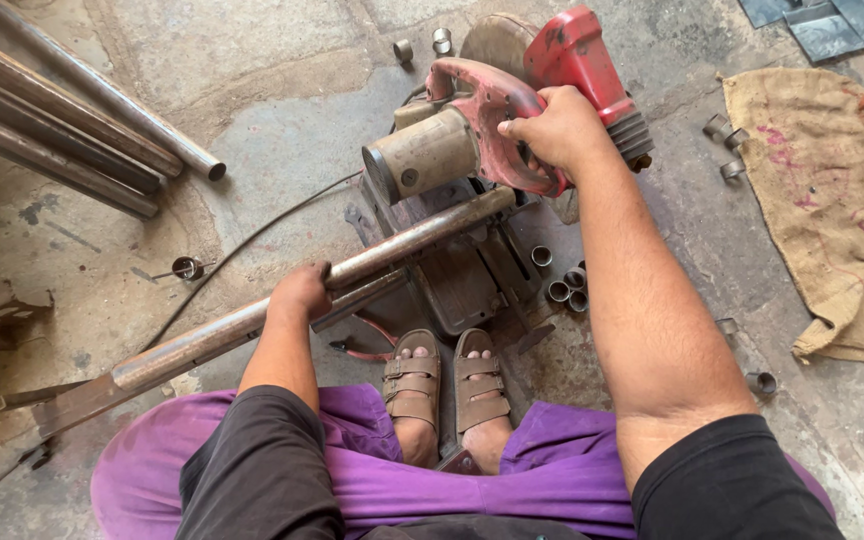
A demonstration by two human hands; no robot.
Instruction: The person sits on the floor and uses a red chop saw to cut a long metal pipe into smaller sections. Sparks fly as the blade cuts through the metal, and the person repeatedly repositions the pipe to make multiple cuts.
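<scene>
— Where's the pipe (252, 325)?

— Lying across the chop saw (472, 150) bed; my left hand (300, 292) wraps it, my right hand (557, 130) clasps the saw handle. I judge the cut comes next: steady downward pressure.

A long rusty pipe (282, 305) lies slantwise from near left into the red chop saw (512, 120), which sits far centre on the floor.
</scene>
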